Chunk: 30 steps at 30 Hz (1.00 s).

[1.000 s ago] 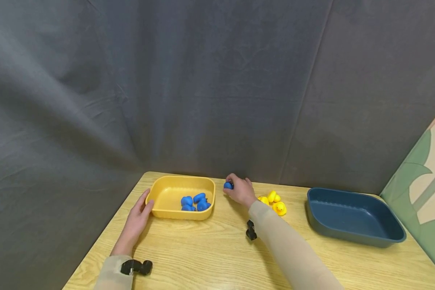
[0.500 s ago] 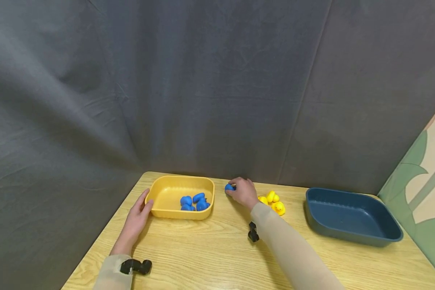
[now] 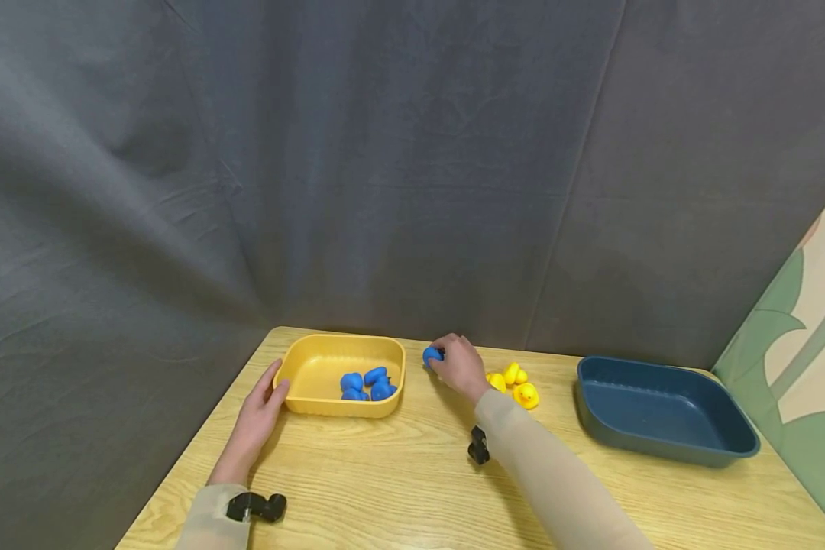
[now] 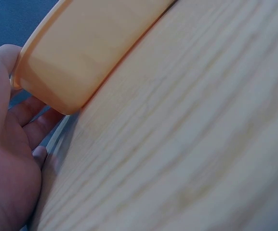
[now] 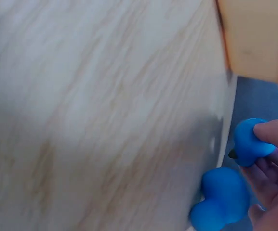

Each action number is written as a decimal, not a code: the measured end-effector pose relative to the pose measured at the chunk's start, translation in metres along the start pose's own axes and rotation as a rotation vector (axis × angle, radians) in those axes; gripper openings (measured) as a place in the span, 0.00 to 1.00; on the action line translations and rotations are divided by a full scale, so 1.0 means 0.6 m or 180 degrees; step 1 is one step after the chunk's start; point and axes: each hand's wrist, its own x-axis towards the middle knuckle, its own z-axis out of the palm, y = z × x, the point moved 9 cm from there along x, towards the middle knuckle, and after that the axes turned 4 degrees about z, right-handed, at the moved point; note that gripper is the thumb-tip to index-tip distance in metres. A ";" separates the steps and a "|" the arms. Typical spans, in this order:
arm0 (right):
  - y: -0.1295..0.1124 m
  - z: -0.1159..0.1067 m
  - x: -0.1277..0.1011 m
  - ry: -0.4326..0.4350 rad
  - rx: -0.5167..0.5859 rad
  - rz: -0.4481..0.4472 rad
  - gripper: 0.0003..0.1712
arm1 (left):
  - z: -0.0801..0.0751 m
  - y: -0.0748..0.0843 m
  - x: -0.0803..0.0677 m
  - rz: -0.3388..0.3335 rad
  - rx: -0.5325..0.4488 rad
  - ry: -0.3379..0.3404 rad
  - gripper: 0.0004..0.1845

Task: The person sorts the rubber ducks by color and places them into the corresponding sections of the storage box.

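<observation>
Blue ducks (image 3: 367, 384): four in yellow tray (image 3: 316, 367) | right hand (image 3: 459, 365) grips one blue duck (image 3: 431, 355) | left hand (image 3: 257, 416) flat

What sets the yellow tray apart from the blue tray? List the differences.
The yellow tray holds several blue ducks; the blue tray shows nothing inside. The yellow tray is touched at its left end by the left hand; the blue tray stands untouched, right of the yellow ducks. The yellow tray looks smaller than the blue tray. Both are rounded rectangular tubs, upright on the wooden table.
</observation>
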 end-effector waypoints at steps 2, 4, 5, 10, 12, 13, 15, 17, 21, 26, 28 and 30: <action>-0.008 -0.005 -0.001 0.0050 0.0059 -0.0004 0.13 | 0.000 0.000 0.000 -0.0004 0.0005 -0.0007 0.41; -0.017 -0.008 -0.003 0.0082 0.0104 -0.0015 0.13 | 0.001 0.000 0.000 -0.0011 0.0009 -0.0010 0.40; -0.022 -0.010 -0.005 0.0100 0.0125 -0.0025 0.13 | 0.001 0.000 0.000 -0.0009 0.0006 -0.0010 0.40; -0.051 -0.028 -0.019 0.0094 0.0166 0.0011 0.14 | 0.001 0.000 0.000 0.0014 -0.0023 -0.0004 0.39; -0.055 -0.032 -0.021 0.0132 0.0211 0.0000 0.15 | 0.000 0.001 0.000 0.0033 -0.0036 0.0002 0.39; -0.057 -0.034 -0.023 0.0160 0.0238 -0.0011 0.15 | 0.000 0.001 0.001 0.0043 -0.0040 0.0002 0.39; -0.062 -0.040 -0.025 0.0227 0.0301 -0.0036 0.16 | 0.000 0.001 0.001 0.0044 -0.0037 -0.0002 0.39; -0.068 -0.045 -0.027 0.0289 0.0385 -0.0072 0.16 | 0.000 0.000 0.001 0.0027 -0.0028 -0.0007 0.39; -0.080 -0.051 -0.030 0.0346 0.0584 -0.0094 0.15 | 0.000 0.000 -0.001 -0.0009 -0.0009 -0.0010 0.39; -0.095 -0.049 -0.032 0.0296 0.0820 -0.0075 0.15 | 0.001 0.001 -0.002 -0.0017 -0.0018 -0.0016 0.39; -0.100 -0.045 -0.033 0.0273 0.0898 -0.0073 0.15 | 0.001 0.002 -0.002 -0.0023 -0.0016 -0.0015 0.39; -0.104 -0.042 -0.034 0.0258 0.0965 -0.0073 0.15 | 0.001 0.003 -0.002 -0.0030 -0.0009 -0.0014 0.39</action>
